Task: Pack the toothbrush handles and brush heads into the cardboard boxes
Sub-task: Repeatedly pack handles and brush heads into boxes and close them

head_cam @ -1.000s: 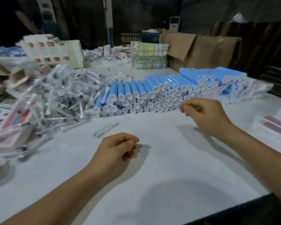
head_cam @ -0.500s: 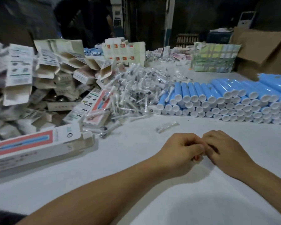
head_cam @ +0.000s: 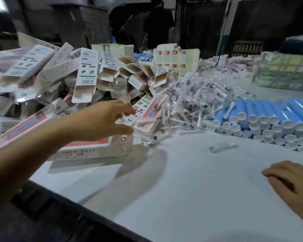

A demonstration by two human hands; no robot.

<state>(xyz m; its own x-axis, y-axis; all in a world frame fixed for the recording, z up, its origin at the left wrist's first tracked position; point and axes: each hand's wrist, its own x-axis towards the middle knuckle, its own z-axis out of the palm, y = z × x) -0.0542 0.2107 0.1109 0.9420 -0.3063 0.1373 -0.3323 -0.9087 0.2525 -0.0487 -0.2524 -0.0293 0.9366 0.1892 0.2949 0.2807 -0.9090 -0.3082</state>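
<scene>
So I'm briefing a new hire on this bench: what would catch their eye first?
Probably the heap of open cardboard boxes at the left, which the left hand reaches toward. Next, the stacked blue handles at the right, with the tangle of wrapped brush heads between. The right hand rests on the white table.

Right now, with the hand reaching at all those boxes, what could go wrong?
The cardboard boxes are heaped loosely and lean every way, so the left hand, reaching with fingers spread, might knock some down. The wrapped brush heads lie right against that pile, so sliding boxes could scatter them. One loose brush head lies alone on the table and could get swept off.
</scene>
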